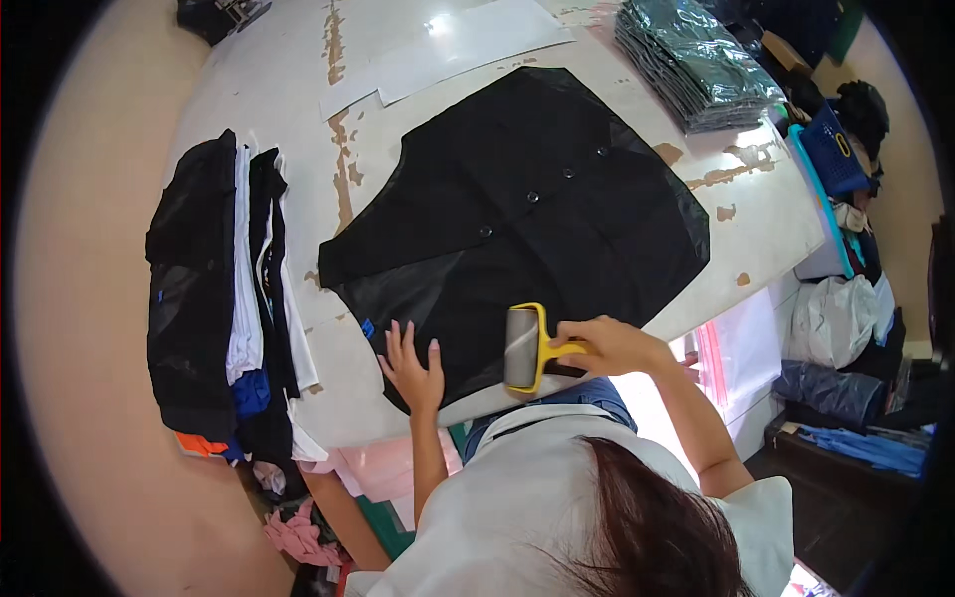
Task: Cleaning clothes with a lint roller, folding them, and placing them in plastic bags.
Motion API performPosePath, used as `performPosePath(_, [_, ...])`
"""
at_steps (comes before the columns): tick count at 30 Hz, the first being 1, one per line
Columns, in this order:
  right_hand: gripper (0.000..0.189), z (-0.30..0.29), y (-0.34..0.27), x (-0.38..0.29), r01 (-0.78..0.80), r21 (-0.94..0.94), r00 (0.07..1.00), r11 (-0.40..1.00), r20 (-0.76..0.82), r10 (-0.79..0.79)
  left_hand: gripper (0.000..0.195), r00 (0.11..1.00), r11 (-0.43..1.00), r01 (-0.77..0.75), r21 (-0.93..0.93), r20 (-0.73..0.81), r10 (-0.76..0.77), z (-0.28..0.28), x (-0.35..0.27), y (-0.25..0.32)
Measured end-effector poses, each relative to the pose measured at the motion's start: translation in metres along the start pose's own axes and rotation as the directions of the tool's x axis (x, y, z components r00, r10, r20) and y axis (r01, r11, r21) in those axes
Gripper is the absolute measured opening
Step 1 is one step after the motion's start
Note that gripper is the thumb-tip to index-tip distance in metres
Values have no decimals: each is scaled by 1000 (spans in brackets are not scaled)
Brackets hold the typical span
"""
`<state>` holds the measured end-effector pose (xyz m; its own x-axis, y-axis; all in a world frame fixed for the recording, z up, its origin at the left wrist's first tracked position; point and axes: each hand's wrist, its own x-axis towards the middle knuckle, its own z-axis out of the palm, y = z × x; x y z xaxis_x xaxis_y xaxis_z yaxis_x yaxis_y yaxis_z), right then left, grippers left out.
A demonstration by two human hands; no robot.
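A black buttoned vest (462, 194) lies spread flat on the white table, its neck end towards the left. Several dark round buttons run along its front, and a small blue label shows near the neck. My left hand (414, 373) rests flat on the vest beside that label, fingers spread and holding nothing. In my right hand (615, 345) is the yellow handle of a lint roller (524, 349). The roller's grey cylinder is over the vest's near edge; whether it presses on the cloth I cannot tell.
Folded dark and white garments (198, 291) are piled along the table's left side. White sheets (462, 52) lie at the back. A stack of plastic-wrapped dark garments (694, 63) sits at the back right. Beyond the worn table's (753, 224) right edge stand a blue basket (835, 149) and bags.
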<state>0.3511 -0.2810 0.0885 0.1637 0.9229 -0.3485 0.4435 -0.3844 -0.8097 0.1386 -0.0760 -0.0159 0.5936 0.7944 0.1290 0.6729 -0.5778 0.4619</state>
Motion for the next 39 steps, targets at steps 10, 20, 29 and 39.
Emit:
performPosePath(10, [24, -15, 45, 36, 191, 29, 962, 981, -202, -181, 40, 1000, 1000, 19, 18, -19, -19, 3, 5, 11])
performPosePath(20, [23, -142, 100, -80, 45, 176, 999, 983, -15, -43, 21, 897, 874, 120, -472, -325, -299, 3, -9, 10])
performPosePath(29, [26, -191, 222, -137, 90, 416, 463, 905, -822, 332, 40, 578, 90, 355, -931, 142, -803, 16, -94, 76])
performPosePath(39, [24, -183, 291, -142, 178, 459, 240, 870, -878, 414, 81, 468, -237, 242, -941, 327, -821, 24, -80, 111])
